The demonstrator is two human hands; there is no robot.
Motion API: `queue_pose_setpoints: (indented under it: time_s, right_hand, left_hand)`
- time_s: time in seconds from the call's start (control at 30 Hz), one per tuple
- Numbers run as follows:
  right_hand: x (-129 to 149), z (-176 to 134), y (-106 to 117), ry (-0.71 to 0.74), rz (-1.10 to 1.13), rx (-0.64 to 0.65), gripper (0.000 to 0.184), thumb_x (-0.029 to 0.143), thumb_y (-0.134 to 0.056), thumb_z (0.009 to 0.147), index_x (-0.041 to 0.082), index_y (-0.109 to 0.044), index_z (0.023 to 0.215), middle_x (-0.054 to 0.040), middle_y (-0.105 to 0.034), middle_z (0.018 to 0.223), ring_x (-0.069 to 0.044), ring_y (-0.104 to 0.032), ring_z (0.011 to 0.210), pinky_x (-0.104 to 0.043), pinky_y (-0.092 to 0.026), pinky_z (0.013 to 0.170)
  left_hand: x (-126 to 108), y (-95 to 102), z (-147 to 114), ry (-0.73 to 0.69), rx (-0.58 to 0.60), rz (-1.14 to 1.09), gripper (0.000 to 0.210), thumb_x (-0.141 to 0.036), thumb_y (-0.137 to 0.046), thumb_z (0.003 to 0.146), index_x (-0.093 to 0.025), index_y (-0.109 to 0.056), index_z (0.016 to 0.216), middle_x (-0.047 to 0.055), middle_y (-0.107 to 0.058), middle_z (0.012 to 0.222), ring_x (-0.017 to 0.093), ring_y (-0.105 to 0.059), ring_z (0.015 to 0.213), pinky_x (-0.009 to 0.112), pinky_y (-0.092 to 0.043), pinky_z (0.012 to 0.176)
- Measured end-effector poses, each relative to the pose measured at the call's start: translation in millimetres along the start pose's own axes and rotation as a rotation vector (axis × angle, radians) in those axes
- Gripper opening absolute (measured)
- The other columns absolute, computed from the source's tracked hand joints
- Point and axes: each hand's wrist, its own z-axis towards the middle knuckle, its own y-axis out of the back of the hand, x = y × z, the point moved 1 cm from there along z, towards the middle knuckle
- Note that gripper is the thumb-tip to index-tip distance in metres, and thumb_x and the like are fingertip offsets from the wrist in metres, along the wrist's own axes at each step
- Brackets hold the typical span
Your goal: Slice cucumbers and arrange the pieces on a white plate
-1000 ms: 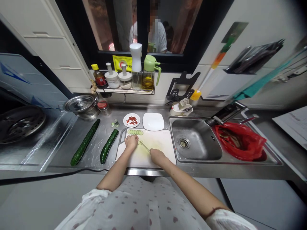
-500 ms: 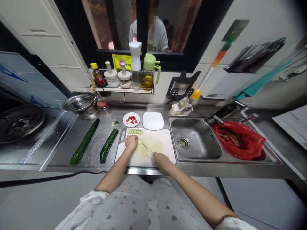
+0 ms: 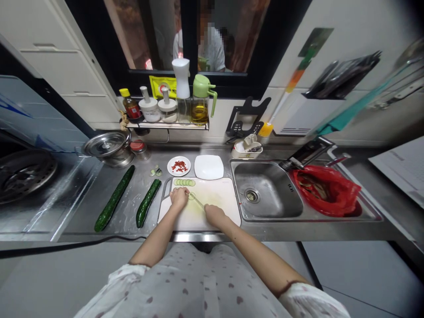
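Note:
A white cutting board [image 3: 225,201] lies on the steel counter before me. My left hand [image 3: 179,198] rests on its left half, fingers curled down; whatever is under them is hidden. By those fingertips lies a thin pale cucumber slice [image 3: 191,197]. My right hand [image 3: 216,217] grips a small knife [image 3: 198,201] by its handle, the blade pointing up-left at the slice and close to my left fingers. A row of cucumber slices [image 3: 184,182] lies along the board's top left edge. Left of the board are a shorter cucumber [image 3: 149,203] and a longer one.
Behind the board stand a small plate [image 3: 171,169] of chopped red bits and a white square plate [image 3: 209,167]. A sink [image 3: 271,212] is at right, with a red plastic bag [image 3: 344,194] beyond. A lidded pot [image 3: 107,148] and a spice rack [image 3: 168,126] stand behind left.
The view has shifted slightly. The knife has moved a little closer to my left fingertips, over the slice. My left hand stays in the same place on the board.

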Motion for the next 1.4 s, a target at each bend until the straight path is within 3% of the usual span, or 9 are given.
queue_pose_setpoints:
  time_s: [0.97,1.17,1.4]
  right_hand:
    - [5.5,3.6,2.0,0.014,-0.063,-0.08,0.036,0.003,-0.032,0.09,0.008,-0.057,0.116,-0.0192,-0.068,0.106,-0.024,-0.066,0.102,-0.033,-0.049,0.082]
    - [-12.2,-8.3,5.7,0.006,-0.052,-0.118,0.036,0.005,-0.034,0.089,0.01,-0.056,0.117,-0.0182,-0.068,0.103,-0.025,-0.065,0.103,-0.033,-0.047,0.082]
    - [-39.9,-20.3,-12.8,-0.159,0.087,-0.133,0.03,0.016,-0.033,0.093,0.014,-0.055,0.114,-0.0168,-0.068,0.101,-0.024,-0.066,0.096,-0.032,-0.045,0.075]
  left_hand:
    - [-4.2,6.7,4.2,-0.004,0.051,0.0,0.023,-0.024,-0.053,0.079,-0.027,-0.071,0.093,0.006,-0.071,0.107,0.026,-0.055,0.111,0.039,-0.035,0.094]
    - [-5.0,4.6,4.6,0.001,0.041,0.02,0.026,-0.019,-0.054,0.078,-0.029,-0.069,0.096,0.006,-0.071,0.107,0.026,-0.056,0.111,0.04,-0.034,0.093]
    - [-11.1,1.2,-2.3,-0.063,0.001,0.036,0.019,-0.02,-0.055,0.077,-0.025,-0.067,0.091,0.006,-0.069,0.106,0.027,-0.055,0.108,0.04,-0.033,0.092]
